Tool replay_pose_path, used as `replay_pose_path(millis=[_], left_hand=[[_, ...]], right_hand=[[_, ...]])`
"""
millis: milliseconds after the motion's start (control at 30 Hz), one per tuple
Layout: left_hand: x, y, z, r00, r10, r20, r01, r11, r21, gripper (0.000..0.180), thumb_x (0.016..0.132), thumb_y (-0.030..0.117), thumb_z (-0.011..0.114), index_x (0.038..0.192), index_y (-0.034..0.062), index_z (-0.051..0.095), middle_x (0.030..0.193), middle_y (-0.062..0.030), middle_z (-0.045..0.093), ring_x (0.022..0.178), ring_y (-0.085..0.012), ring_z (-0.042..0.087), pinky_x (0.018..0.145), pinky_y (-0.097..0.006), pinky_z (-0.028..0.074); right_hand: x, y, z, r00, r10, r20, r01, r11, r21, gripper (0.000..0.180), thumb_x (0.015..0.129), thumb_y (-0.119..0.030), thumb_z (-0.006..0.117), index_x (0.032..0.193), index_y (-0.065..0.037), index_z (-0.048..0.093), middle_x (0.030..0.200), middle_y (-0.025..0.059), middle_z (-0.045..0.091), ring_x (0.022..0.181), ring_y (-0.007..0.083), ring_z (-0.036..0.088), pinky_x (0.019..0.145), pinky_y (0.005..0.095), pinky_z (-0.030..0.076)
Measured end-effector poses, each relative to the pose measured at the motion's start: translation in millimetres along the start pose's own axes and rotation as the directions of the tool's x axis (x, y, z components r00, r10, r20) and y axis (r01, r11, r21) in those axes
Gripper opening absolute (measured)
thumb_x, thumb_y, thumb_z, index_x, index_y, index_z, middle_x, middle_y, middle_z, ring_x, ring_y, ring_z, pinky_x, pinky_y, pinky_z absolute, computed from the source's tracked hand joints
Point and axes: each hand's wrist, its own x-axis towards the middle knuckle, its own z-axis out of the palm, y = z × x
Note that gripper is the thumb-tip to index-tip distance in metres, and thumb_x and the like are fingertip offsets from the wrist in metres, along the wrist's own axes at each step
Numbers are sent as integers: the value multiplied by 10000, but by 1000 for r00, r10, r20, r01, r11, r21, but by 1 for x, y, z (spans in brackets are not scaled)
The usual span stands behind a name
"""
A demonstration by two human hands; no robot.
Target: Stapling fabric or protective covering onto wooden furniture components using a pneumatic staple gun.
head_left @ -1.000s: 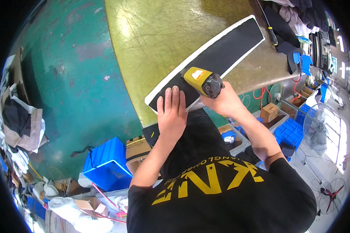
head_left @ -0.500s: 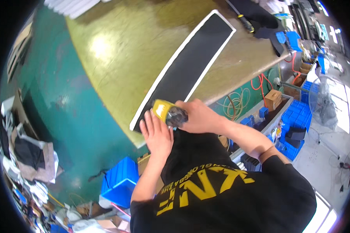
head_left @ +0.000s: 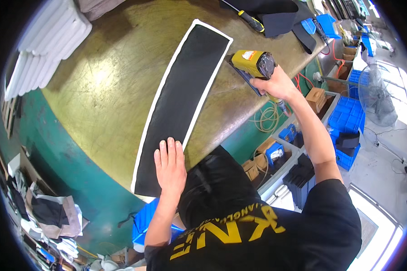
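A long black panel with a white border [head_left: 181, 95] lies slantwise on the worktable [head_left: 108, 122]. Flat on its near end rests my left hand [head_left: 171, 169], fingers stretched out and holding nothing. My right hand [head_left: 278, 85] is wrapped around the handle of a yellow pneumatic staple gun [head_left: 251, 62]. This tool is to the right of the panel's far half, apart from it and at the table's right side. A hose fitting shows below my right hand.
White padded pieces [head_left: 54, 40] are stacked at the far left. At the back lie a yellow-black screwdriver [head_left: 251, 20] and black sheet material [head_left: 280, 20]. Blue crates [head_left: 346, 115], a fan [head_left: 379, 95] and a coiled hose [head_left: 267, 118] are beyond the table's right edge.
My right hand has carried the staple gun from the panel's near end, beside my left hand, to the far right. My left hand now lies flat alone. The view has shifted.
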Motion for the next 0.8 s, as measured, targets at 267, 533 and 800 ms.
replay_pose_path(millis=[267, 533, 800], left_hand=[[-4, 0, 2, 999, -21, 28, 21, 1000, 10, 428, 961, 166, 608, 1368, 38, 571, 1455, -158, 544, 1367, -381, 491, 1152, -519, 345], [-10, -3, 4, 1000, -2, 21, 3, 1000, -25, 504, 942, 145, 633, 1414, 1, 530, 1479, -209, 510, 1394, -415, 451, 1174, -544, 299], [-8, -3, 6, 1000, 5, -15, -6, 1000, -25, 489, 947, 157, 632, 1407, 14, 547, 1471, -196, 523, 1397, -398, 455, 1179, -529, 293]], right_hand=[[28, 4, -1, 999, 13, 35, -10, 998, -68, 271, 782, -186, 711, 942, 29, 667, 671, 76, 663, 570, 138, 638, 572, 323, 537], [15, -1, 11, 994, 12, 112, -10, 1000, -18, 285, 770, -175, 715, 949, 39, 660, 698, 103, 668, 593, 178, 653, 607, 353, 552], [-2, 0, 36, 963, -220, 154, 239, 964, -119, 259, 769, -159, 712, 947, 20, 654, 758, 169, 677, 708, 267, 665, 702, 390, 537]])
